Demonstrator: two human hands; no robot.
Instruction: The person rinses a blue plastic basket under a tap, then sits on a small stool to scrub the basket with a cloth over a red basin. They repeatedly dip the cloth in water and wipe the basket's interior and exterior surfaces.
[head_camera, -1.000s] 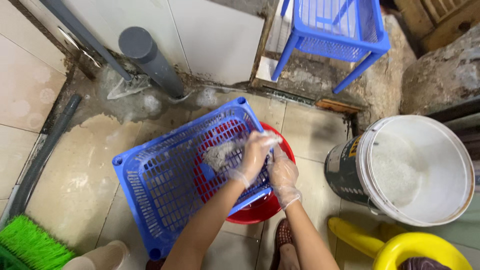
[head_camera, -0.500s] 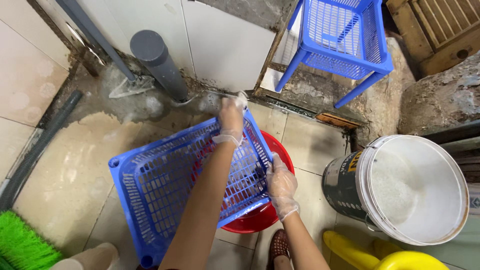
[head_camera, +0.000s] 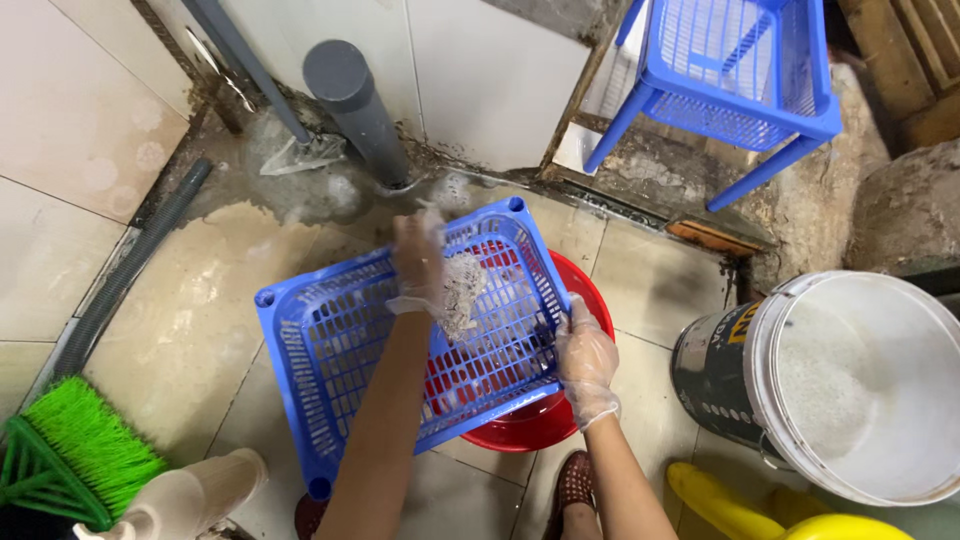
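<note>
A blue perforated plastic tray (head_camera: 330, 350) lies tilted over a red basin (head_camera: 530, 425) on the wet tiled floor. My left hand (head_camera: 420, 265), in a thin clear glove, presses a grey scrubbing pad (head_camera: 462, 290) against the tray's inner surface near its far edge. My right hand (head_camera: 585, 355), also gloved, grips the tray's right rim above the basin.
A white bucket of soapy water (head_camera: 850, 385) stands at the right, a yellow container (head_camera: 760, 505) below it. A blue shelf rack (head_camera: 730, 70) stands behind. A grey pipe (head_camera: 355, 105) rises by the wall. A green brush (head_camera: 75, 450) lies at the lower left.
My left hand with the pad moved from the tray's far right corner back toward its middle. My right hand stayed on the tray's right rim. The camera shifted slightly.
</note>
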